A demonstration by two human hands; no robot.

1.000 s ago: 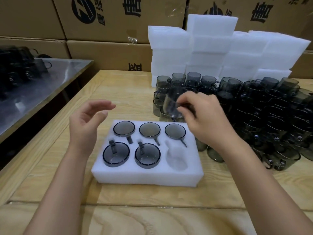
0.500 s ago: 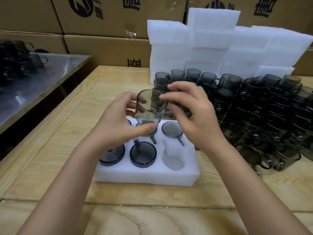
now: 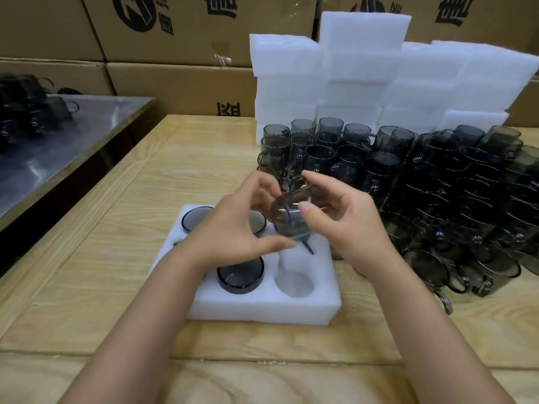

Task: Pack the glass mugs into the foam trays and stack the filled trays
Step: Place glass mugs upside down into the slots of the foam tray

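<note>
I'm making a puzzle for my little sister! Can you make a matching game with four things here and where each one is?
Things:
1. held mug
2. empty pocket
3. foam stack
4. metal table

Places:
A. far left, beside the wooden table
B. behind the loose mugs
C. between the left hand and right hand, above the foam tray
D. near right corner of the foam tray

Pairs: 1-C, 2-D, 3-B, 4-A
</note>
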